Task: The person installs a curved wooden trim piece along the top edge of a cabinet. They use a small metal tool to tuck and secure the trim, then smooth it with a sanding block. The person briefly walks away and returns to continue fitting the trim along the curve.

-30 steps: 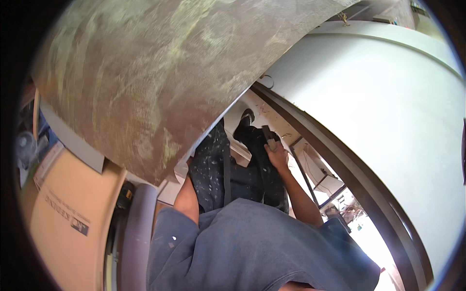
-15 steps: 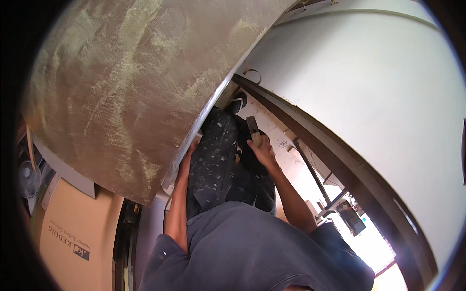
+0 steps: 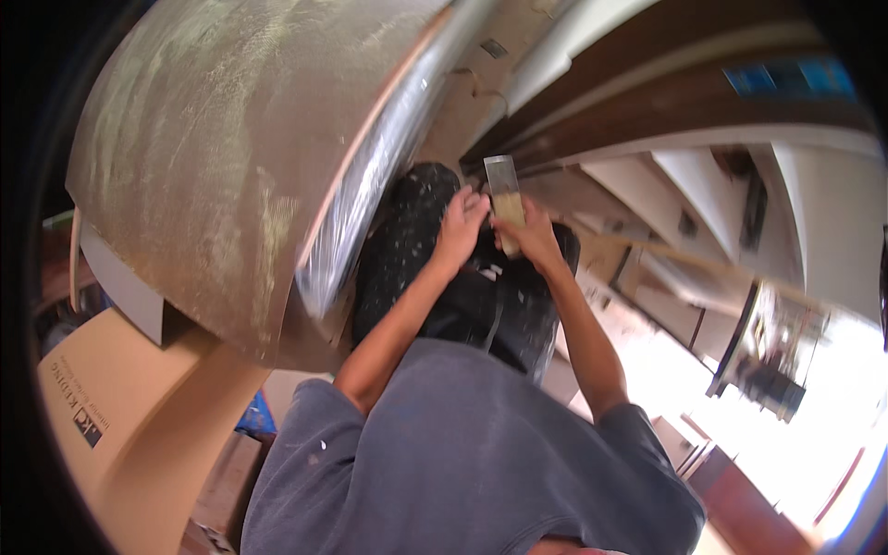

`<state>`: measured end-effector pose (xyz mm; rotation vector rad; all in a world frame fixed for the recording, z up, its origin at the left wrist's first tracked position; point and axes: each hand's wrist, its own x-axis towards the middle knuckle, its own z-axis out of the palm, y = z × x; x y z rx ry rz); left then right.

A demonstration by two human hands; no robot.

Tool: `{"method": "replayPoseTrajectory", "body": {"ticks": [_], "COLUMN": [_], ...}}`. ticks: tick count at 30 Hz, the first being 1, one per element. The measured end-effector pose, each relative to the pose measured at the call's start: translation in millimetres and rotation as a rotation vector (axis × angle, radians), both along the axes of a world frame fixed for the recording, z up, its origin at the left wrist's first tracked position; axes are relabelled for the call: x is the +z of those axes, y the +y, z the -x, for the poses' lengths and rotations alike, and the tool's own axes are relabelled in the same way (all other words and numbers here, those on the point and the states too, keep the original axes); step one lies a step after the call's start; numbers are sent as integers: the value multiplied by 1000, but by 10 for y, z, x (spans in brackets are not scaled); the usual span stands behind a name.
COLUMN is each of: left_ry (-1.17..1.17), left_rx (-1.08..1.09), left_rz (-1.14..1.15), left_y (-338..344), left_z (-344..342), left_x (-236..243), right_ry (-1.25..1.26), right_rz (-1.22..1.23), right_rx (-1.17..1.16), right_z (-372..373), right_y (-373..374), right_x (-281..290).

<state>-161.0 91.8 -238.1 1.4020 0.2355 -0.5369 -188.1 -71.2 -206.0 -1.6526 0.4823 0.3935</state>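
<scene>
In my right hand (image 3: 531, 233) is a putty knife (image 3: 511, 220), its pale handle in my curled fingers and its flat metal blade pointing up and away. My left hand (image 3: 460, 228) is just left of the knife, above my dark, paint-spotted trousers. Its fingers are partly bent and somewhat apart, with nothing visible in them. To the left, a large brown board (image 3: 213, 176) with streaky yellowish smears stands close by. Shiny clear plastic film (image 3: 356, 194) runs along the side below its edge.
A tan cardboard sheet (image 3: 153, 407) with printing leans at the lower left. At the upper right are a dark brown panel (image 3: 629, 88) and white upright boards (image 3: 689, 190). Bright light comes from the lower right, where a dark boxy object (image 3: 775, 388) shows.
My left hand has left the board's edge and come beside the putty knife. My right hand has raised the knife slightly. The view has swung, revealing more plastic film and the upright boards.
</scene>
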Motion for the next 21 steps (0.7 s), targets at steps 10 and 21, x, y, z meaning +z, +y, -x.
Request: {"method": "replayPoseTrajectory", "body": {"ticks": [10, 21], "left_ry": [73, -195], "left_rx": [-33, -107], "left_rz": [688, 555], "left_y": [347, 591], "left_z": [-41, 30], "left_x": [774, 1354], "right_ry": [-266, -313], "right_rz": [34, -138], "right_rx": [-64, -66], "right_z": [615, 879], "right_y": [545, 621], "right_x": [742, 1090]}}
